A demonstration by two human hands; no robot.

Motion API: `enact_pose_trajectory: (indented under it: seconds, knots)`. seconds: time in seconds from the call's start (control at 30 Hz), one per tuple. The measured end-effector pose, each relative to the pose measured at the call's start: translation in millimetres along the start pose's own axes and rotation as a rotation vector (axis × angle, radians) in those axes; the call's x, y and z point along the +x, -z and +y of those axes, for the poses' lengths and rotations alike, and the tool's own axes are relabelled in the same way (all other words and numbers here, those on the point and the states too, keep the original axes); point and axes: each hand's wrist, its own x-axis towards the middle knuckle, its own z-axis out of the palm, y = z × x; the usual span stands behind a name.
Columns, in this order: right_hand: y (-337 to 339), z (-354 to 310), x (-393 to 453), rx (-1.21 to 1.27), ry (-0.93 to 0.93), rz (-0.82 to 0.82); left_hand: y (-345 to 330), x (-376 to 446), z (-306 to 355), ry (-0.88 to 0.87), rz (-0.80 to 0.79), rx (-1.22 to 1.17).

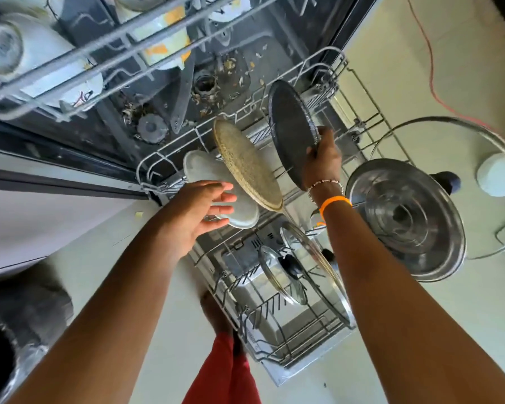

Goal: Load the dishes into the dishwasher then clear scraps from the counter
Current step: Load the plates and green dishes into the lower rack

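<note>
Over the pale floor (420, 68), the dishwasher's lower rack (277, 322) is standing pulled out. The right hand (322, 158) is reaching forward, fingers gripping the upright dark plate (292, 132) in the rack. The left hand (204, 208) is hovering with fingers spread, beside the white plate (201, 167).

no text, label, brand or number can be read here — the red and black marks on a white dish (79, 94) in the upper rack (70, 71) are too blurred to make out.
</note>
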Motion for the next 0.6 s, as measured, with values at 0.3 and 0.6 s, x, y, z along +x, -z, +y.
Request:
enact_pose_trajectory:
  seconds: [0.3,0.6]
  knots:
    - [22.5,36.6,39.8,-0.407,-0.127,-0.200,-16.0,-3.5,8.0,0.075,-0.088,-0.014]
    - [21.3,9.6,-27.6,-0.181,0.177,0.117,-1.0,-19.3,-10.4,-0.037,-0.026,0.053]
